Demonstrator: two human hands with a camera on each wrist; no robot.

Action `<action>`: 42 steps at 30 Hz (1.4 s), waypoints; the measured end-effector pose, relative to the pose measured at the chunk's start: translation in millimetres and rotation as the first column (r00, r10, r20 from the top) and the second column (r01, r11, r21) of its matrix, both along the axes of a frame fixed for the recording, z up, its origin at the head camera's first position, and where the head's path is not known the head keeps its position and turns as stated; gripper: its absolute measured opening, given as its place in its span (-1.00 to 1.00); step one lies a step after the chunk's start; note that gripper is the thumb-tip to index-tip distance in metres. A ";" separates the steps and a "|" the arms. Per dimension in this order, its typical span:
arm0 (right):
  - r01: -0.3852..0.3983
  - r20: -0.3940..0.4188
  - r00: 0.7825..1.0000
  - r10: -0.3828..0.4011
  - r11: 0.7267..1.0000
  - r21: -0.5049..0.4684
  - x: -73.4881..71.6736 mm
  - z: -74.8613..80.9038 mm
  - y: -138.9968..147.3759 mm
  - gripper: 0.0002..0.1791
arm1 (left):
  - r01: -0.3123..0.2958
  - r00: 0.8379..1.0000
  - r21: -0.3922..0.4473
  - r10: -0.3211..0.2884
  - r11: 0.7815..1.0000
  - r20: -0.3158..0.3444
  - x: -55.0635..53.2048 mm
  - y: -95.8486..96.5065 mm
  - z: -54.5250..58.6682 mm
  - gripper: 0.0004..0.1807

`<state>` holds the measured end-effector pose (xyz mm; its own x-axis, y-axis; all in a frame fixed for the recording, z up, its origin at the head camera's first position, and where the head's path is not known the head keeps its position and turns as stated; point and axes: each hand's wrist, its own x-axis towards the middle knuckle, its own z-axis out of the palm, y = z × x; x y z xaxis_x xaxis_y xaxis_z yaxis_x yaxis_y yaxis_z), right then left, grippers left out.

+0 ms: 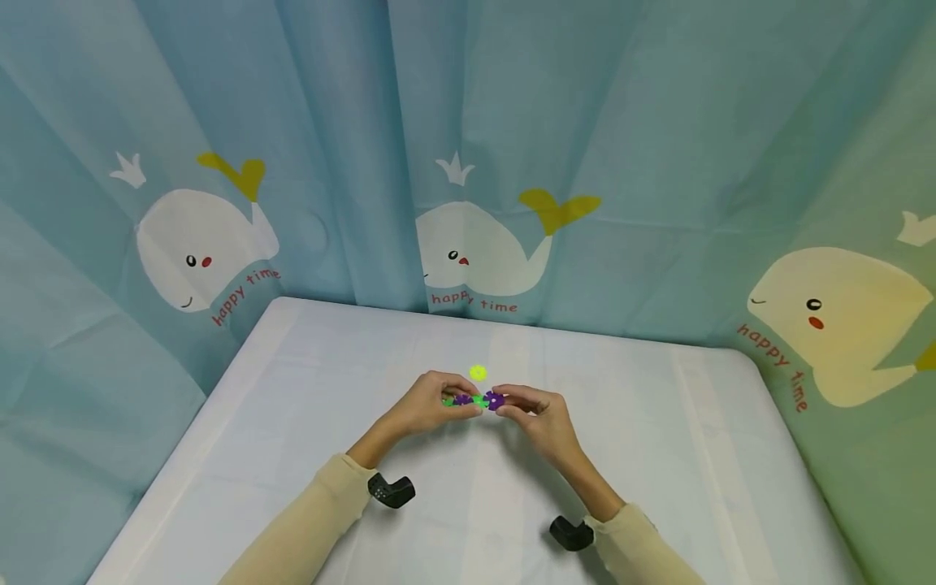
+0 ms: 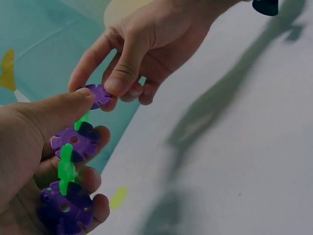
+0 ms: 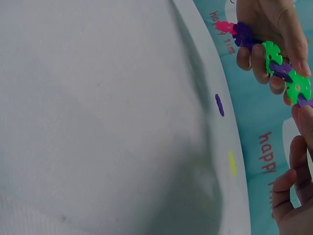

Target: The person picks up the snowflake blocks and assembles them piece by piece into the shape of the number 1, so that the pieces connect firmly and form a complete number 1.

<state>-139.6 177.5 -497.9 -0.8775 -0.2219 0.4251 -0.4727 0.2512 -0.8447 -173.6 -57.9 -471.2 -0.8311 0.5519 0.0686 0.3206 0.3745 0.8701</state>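
Observation:
A chain of slotted plastic snowflake discs, purple and green by turns, stretches between the hands. My left hand (image 1: pixel 427 402) holds it along the palm, thumb over a green disc (image 3: pixel 298 87) near the chain's end. My right hand (image 1: pixel 544 418) pinches the end purple disc (image 1: pixel 494 400) between thumb and fingers, where it joins that green one. Lower in the left palm lie another purple disc (image 2: pixel 74 143) and a green disc (image 2: pixel 67 170). A pink disc (image 3: pixel 225 27) sticks out at the chain's far end in the right wrist view.
On the white table (image 1: pixel 658 439) a loose yellow disc (image 1: pixel 478 372) lies just beyond the hands. A loose purple disc (image 3: pixel 219 105) shows near it in the right wrist view. A blue whale-print curtain (image 1: pixel 351 203) hangs around the table's back and sides.

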 end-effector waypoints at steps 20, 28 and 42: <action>-0.019 0.099 0.995 0.007 0.992 0.121 9.8 24.2 2.4 -0.68 | -0.003 0.985 -0.076 -0.011 0.997 -0.173 6.8 2.2 -3.6 -0.55; -0.038 0.125 0.992 0.019 0.988 0.151 0.6 6.8 8.5 -0.67 | -0.013 0.969 -0.110 -0.014 0.994 -0.246 10.6 2.3 -7.2 -0.53; -0.051 0.260 0.965 0.022 0.993 0.105 0.7 1.9 9.8 -0.70 | -0.019 0.955 -0.199 -0.041 0.980 -0.295 11.3 1.2 -9.9 -0.60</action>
<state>-138.9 187.3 -496.0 -0.9446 -0.2884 0.1570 -0.2533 0.3358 -0.9072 -162.3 -56.7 -481.0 -0.7834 0.5886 0.1995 0.5576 0.5239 0.6440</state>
